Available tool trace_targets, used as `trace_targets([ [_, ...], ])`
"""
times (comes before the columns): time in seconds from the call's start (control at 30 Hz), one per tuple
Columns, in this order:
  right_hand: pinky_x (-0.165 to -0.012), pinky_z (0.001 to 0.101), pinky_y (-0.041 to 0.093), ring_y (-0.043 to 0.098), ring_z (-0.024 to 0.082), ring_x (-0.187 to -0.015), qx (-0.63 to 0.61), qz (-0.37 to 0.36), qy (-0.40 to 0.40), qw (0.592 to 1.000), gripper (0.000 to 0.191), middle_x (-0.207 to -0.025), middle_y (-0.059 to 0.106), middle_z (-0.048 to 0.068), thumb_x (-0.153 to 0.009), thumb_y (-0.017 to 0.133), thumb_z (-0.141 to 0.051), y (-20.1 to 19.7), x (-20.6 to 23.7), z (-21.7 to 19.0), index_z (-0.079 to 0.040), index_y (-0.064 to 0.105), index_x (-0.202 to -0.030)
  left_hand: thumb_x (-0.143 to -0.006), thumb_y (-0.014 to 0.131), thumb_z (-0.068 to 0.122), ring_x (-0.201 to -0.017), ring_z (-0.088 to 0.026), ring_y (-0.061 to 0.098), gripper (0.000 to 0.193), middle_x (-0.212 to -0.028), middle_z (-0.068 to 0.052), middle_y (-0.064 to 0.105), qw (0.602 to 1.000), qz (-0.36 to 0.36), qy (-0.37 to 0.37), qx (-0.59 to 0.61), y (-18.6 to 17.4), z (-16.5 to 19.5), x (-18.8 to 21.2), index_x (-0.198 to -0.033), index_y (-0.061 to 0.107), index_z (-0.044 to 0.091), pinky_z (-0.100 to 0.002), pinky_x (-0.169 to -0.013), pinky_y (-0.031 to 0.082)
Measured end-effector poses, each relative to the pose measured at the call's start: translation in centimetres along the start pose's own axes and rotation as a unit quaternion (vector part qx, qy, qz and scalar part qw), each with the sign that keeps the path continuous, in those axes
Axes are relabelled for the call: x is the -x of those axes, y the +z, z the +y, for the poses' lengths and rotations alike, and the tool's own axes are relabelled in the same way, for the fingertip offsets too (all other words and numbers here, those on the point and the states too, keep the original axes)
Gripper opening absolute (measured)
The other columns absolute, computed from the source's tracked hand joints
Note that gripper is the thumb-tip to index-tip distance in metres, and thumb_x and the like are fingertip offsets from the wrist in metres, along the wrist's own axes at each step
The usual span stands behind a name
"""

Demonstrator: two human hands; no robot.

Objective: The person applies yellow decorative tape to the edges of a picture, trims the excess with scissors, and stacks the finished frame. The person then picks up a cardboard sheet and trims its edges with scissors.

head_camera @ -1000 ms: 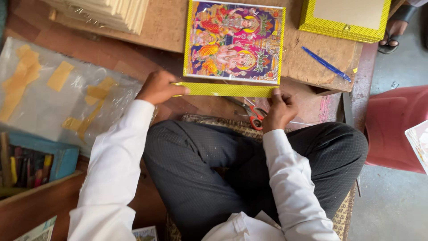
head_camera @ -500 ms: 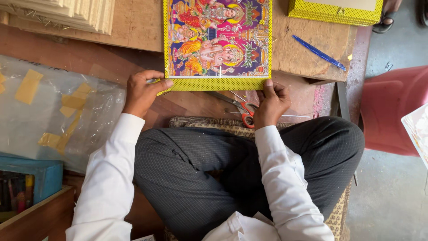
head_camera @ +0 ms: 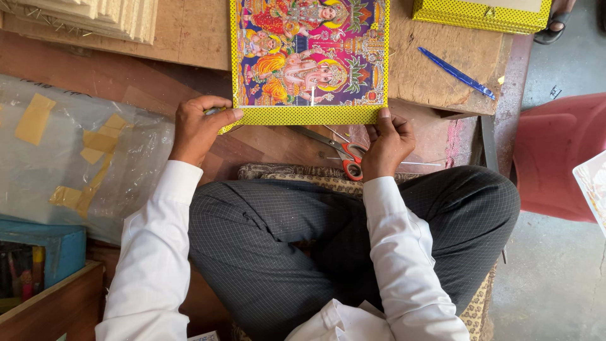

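Item: colourful picture with yellow dotted border, lay flat at the wooden board's near edge, where your left hand pinched its lower left corner and your right hand pinched the lower right, red-handled scissors lying just beside.

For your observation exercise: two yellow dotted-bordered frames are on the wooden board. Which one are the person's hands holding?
The yellow-bordered frame with the colourful picture, gripped at its near corners by the left hand and right hand. The other yellow frame lies untouched at the far right.
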State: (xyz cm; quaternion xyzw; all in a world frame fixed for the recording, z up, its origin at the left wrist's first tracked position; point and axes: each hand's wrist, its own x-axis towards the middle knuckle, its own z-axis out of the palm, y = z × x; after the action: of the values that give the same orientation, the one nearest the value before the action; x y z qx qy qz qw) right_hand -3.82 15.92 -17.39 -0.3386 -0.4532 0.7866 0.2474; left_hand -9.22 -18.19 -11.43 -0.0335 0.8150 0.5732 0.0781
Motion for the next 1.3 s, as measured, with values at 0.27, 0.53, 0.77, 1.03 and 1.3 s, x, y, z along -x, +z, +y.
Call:
trace_targets([
  [0.27,-0.071,0.0333,0.064,0.069,0.018,-0.077,0.006,0.014,0.006,1.000,0.015,-0.088,0.069,0.011,-0.093,0.074,-0.007,-0.3,-0.2,0.6,-0.001,0.062,-0.087,-0.082,0.085,0.017,-0.073,-0.009,0.066,0.024,-0.082,-0.005,0.073,1.000,-0.009,0.005,0.006,-0.3,-0.6,-0.1,-0.097,0.079,0.000,-0.025,-0.066,0.053],
  [0.53,-0.050,0.0306,0.053,0.060,0.017,-0.054,0.042,0.030,-0.024,0.998,0.024,-0.069,0.065,0.008,-0.090,0.079,-0.004,-0.1,-0.8,1.4,-0.003,0.058,-0.077,-0.075,0.089,0.017,-0.082,-0.014,0.071,0.029,-0.091,-0.009,0.077,0.994,0.006,0.109,-0.030,-1.0,-3.4,-0.1,-0.095,0.077,0.001,-0.029,-0.074,0.056],
  [0.77,-0.056,0.0295,0.057,0.065,0.017,-0.059,0.081,0.020,-0.023,0.996,0.022,-0.074,0.069,0.012,-0.092,0.077,-0.008,1.0,1.5,0.1,-0.002,0.060,-0.080,-0.078,0.087,0.023,-0.083,-0.019,0.075,0.027,-0.092,-0.010,0.078,0.996,0.030,0.073,-0.043,-1.6,-3.3,-1.0,-0.093,0.079,0.003,-0.031,-0.075,0.057],
  [1.03,-0.054,0.0280,0.056,0.066,0.016,-0.060,0.093,0.033,-0.022,0.995,0.022,-0.077,0.070,0.010,-0.092,0.078,-0.010,1.5,1.8,-0.1,-0.002,0.059,-0.082,-0.079,0.086,0.025,-0.082,-0.018,0.074,0.025,-0.090,-0.010,0.079,0.997,0.024,0.069,-0.034,-1.6,-3.5,-1.2,-0.092,0.080,0.004,-0.031,-0.074,0.056],
  [1.3,-0.054,0.0272,0.055,0.066,0.015,-0.059,0.096,0.035,-0.022,0.995,0.023,-0.078,0.071,0.010,-0.091,0.078,-0.010,1.5,1.8,0.1,-0.004,0.059,-0.082,-0.079,0.086,0.023,-0.080,-0.018,0.074,0.024,-0.087,-0.010,0.078,0.997,0.023,0.075,-0.026,-1.6,-3.5,-1.4,-0.090,0.080,0.003,-0.031,-0.073,0.056],
])
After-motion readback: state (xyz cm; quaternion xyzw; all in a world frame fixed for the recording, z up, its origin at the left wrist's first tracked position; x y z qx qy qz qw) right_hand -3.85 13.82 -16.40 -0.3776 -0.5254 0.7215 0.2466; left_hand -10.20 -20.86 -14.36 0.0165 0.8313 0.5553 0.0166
